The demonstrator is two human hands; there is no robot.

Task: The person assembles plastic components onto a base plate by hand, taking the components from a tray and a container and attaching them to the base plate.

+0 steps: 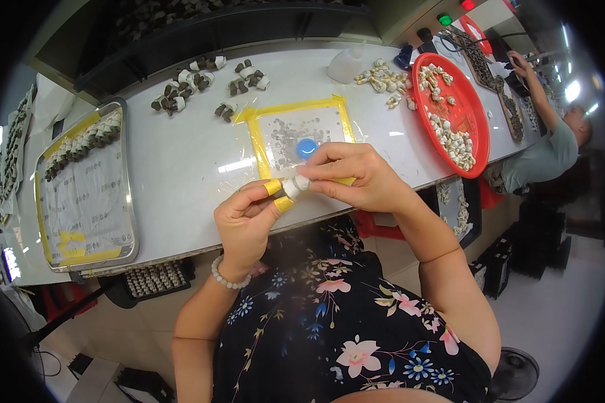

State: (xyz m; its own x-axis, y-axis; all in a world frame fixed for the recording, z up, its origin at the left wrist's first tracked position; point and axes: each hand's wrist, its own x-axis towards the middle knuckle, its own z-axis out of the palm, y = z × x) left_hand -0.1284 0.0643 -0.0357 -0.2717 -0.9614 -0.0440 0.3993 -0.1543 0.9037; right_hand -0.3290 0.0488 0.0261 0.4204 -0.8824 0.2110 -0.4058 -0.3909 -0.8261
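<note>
Shiny white table (181, 161): metal tray (131, 201) at L, yellow-taped sheet (261, 149) mid., red tray (462, 119) at R, bottle (345, 65) nr back. L hand (244, 213) & R hand (359, 173) both grip small pc (294, 187) btwn them, over table nr front edge. Tiled floor (138, 336) below; person (541, 154) far R.

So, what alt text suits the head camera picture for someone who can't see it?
A person's left hand, partly wrapped in yellow tape, and right hand hold a small white piece at a white table. Beyond it, a blue disc lies within a yellow frame; a red tray of pale pieces stands right, a metal tray left.
</note>
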